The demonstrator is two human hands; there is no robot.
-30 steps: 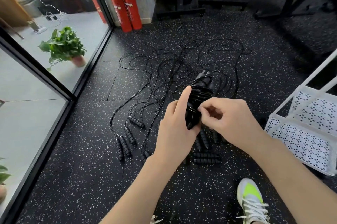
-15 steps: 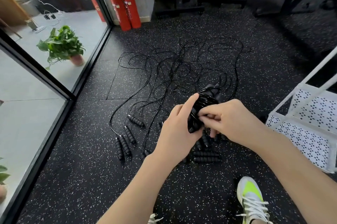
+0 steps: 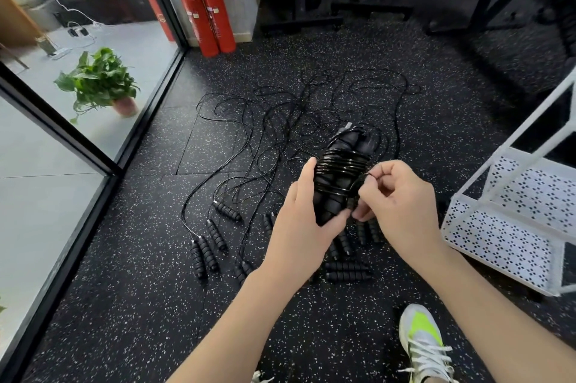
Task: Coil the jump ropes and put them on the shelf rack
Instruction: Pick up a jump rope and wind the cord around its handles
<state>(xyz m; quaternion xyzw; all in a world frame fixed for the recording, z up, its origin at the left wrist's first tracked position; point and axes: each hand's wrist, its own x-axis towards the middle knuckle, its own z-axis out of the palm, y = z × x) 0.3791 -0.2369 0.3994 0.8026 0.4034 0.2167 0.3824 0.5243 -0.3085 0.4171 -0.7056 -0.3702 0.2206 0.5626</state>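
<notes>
The bundle (image 3: 338, 178), two handles laid side by side with cord wound round them, was gripped near its lower end by the left hand (image 3: 304, 220), thumb on the near face and fingers curled behind. The cord's loose end was pinched between thumb and forefinger of the right hand (image 3: 397, 205), just right of the bundle and touching its coils. The bundle's long axis ran from the left palm up and away, tilted slightly right. The winding was judged nearly finished, the end yet to be tucked. The rack (image 3: 511, 239) stood well right of the bundle, on the right hand's side, so that hand was judged nearer for placing. Beyond and below the bundle, the other ropes (image 3: 268, 133) lay tangled on the floor (image 3: 124, 304), their handles beneath both hands.
</notes>
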